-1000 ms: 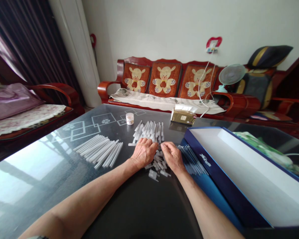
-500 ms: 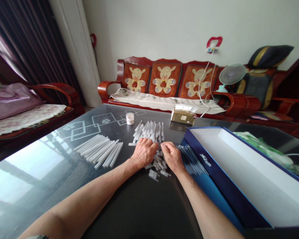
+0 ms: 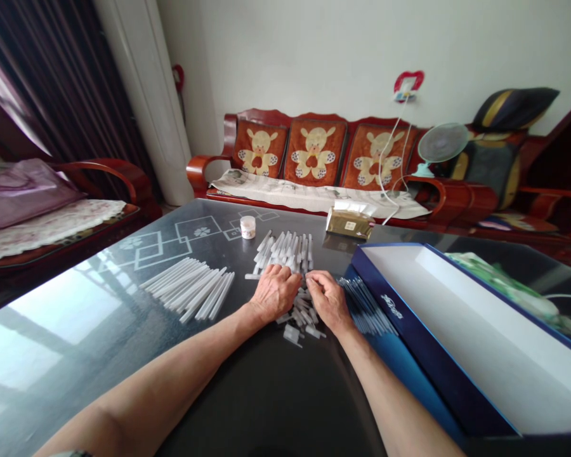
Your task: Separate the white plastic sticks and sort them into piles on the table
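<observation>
My left hand [image 3: 276, 291] is closed, its back turned up, round a white pen-like tube [image 3: 252, 276] whose end sticks out to the left. Close beside it my right hand [image 3: 330, 298] has thumb and fingertips pinched together; what they hold is too small to make out. Beneath and between the hands lies a loose pile of small translucent caps [image 3: 304, 311]. Just beyond is a heap of capped white tubes [image 3: 290, 246]. To the left, long white tubes [image 3: 190, 289] lie in a row. Thin dark rods [image 3: 368, 308] lie right of my right hand.
A long blue box [image 3: 438, 343] with a white inside stands at the right of the dark table [image 3: 124, 355]. Farther back are a small white jar [image 3: 248, 227] and a tissue box [image 3: 349, 222]. A green plastic package [image 3: 509, 285] lies behind the blue box.
</observation>
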{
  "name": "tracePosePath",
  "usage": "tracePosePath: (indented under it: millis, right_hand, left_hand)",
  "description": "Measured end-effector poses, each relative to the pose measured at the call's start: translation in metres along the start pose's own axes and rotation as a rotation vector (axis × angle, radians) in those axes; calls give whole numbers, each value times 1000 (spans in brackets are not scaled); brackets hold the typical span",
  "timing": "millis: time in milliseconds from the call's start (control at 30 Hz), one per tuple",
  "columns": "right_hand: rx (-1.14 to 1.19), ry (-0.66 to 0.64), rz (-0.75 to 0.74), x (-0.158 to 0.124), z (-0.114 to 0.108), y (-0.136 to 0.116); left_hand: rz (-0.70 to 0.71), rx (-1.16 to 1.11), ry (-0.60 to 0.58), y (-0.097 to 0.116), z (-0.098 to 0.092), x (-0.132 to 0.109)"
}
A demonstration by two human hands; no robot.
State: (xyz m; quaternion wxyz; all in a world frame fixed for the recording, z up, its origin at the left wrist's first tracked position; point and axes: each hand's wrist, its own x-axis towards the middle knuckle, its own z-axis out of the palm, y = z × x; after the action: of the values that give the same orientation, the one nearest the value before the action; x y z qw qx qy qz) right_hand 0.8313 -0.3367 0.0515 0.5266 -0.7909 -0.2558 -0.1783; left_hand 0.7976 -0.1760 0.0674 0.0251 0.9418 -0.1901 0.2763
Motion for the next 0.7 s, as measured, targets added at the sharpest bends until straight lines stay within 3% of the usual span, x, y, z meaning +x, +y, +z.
tracePosePath:
  millis: [700]
  right_hand:
    - [-73, 21, 5, 0, 1, 5]
  left_hand:
    - [5, 10, -2, 0, 1, 0]
